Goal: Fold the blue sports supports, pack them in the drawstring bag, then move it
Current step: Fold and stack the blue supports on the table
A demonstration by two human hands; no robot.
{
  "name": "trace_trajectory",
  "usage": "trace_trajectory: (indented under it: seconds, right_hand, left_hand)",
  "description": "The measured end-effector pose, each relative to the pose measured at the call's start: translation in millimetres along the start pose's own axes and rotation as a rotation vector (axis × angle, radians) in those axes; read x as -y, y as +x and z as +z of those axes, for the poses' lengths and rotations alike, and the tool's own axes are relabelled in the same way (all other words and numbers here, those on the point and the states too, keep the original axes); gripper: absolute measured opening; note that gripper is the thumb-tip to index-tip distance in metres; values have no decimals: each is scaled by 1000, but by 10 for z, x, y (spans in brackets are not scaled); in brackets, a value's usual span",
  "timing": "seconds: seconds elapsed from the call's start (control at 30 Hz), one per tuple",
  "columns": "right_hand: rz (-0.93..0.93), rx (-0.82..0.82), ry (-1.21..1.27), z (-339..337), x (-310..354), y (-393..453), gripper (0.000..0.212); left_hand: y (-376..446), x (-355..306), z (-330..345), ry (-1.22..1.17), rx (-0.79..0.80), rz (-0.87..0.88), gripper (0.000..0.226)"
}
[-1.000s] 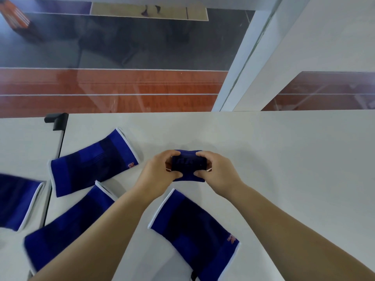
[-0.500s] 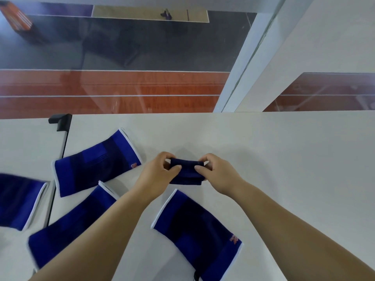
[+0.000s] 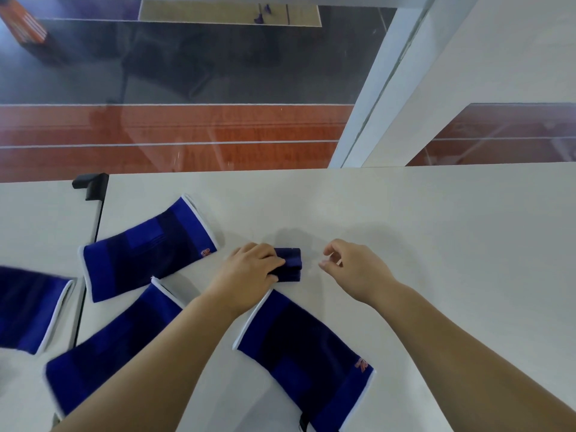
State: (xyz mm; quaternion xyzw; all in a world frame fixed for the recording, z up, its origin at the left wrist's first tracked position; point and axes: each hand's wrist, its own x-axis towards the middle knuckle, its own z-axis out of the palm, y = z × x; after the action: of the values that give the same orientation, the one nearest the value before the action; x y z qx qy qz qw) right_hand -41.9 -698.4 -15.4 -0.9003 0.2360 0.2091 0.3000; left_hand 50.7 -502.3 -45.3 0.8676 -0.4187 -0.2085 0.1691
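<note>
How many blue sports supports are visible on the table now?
5. One folded support under the left hand; one far-left support; one upper-left support; one lower-left support; one near support at bottom centre. No bag is visible.

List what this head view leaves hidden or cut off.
- Drawstring bag: not in view.
- Folded support: its left part is covered by the left hand.
- Far-left support: cut by the left frame edge.
- Lower-left support: partly behind the left forearm.
- Right hand: fingertips blurred; appears empty.
</note>
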Motion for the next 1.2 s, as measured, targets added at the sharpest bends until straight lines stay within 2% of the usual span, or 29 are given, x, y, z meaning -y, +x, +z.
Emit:
trace_trajectory:
  seconds: [0.1, 0.27, 0.47, 0.63, 0.87, 1.03, 1.2]
  right_hand:
    - [-10, 20, -58, -3, -1, -10, 31]
    - [-8, 92, -216, -32, 3, 12, 35]
    - [37, 140, -270, -81, 7, 17, 40]
    - [70, 143, -266, -55, 4, -77, 42]
    - [86, 133, -271, 74, -3, -298, 43]
    - [61, 106, -251, 200, -56, -576, 40]
    - [-15, 134, -237, 379, -149, -867, 41]
  left_hand:
    - [45, 1, 44, 104, -41, 52, 26]
    - [245, 44, 69, 179, -114, 24, 31]
    - [555, 39, -47, 242, -73, -39, 44]
    - [692, 48, -118, 265, -52, -82, 39]
    - [511, -112, -273, 188, 6, -96, 41]
    - [83, -222, -321, 88, -46, -80, 39]
    - [-418, -220, -123, -28, -28, -150, 35]
